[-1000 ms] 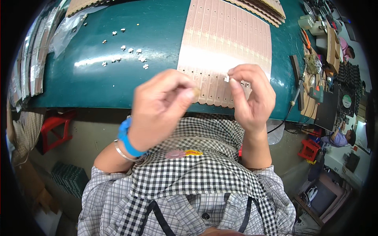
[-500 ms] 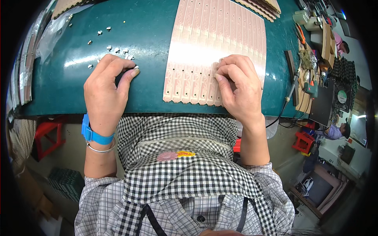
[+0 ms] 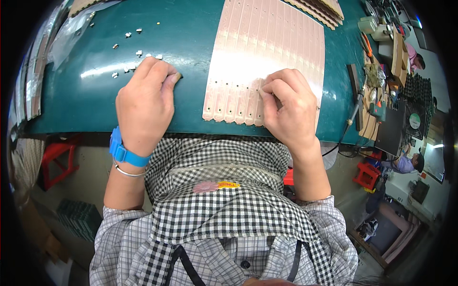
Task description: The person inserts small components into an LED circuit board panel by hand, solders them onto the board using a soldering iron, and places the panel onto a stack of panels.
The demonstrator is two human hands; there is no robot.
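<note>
A flat, pale pink sheet [image 3: 267,43] of narrow parallel strips, dotted with small dark holes, scalloped along its near edge and crossed by white glare, lies on a glossy green tabletop [image 3: 188,38]. The person's right hand [image 3: 291,107] is over its near part, fingers pinched together; the left hand [image 3: 147,105], likewise pinched, is beside scattered small, white-and-metal parts [image 3: 139,53]. Whether either grips anything cannot be told.

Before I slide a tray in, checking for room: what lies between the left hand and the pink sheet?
In the head view, just a stretch of green tabletop shows between the left hand and the pink sheet.
</note>
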